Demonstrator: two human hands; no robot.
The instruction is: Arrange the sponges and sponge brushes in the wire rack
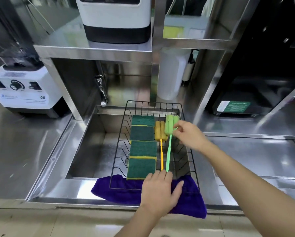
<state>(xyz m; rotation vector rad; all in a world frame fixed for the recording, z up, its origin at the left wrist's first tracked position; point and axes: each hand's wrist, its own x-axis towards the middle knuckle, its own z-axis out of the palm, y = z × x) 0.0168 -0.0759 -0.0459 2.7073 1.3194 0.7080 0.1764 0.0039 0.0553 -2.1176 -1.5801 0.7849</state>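
A black wire rack sits over the sink, its near end on a purple cloth. Several green scouring sponges with yellow backing lie in a row along its left side. Beside them lie a yellow sponge brush and, to its right, a green sponge brush, handles pointing toward me. My right hand pinches the green brush's sponge head at its right side. My left hand rests at the rack's near end, fingertips on the ends of both brush handles.
A steel sink lies below the rack, with a tap at the back left. The purple cloth hangs over the front counter edge. A white blender base stands left; a white jug and a dark appliance stand behind right.
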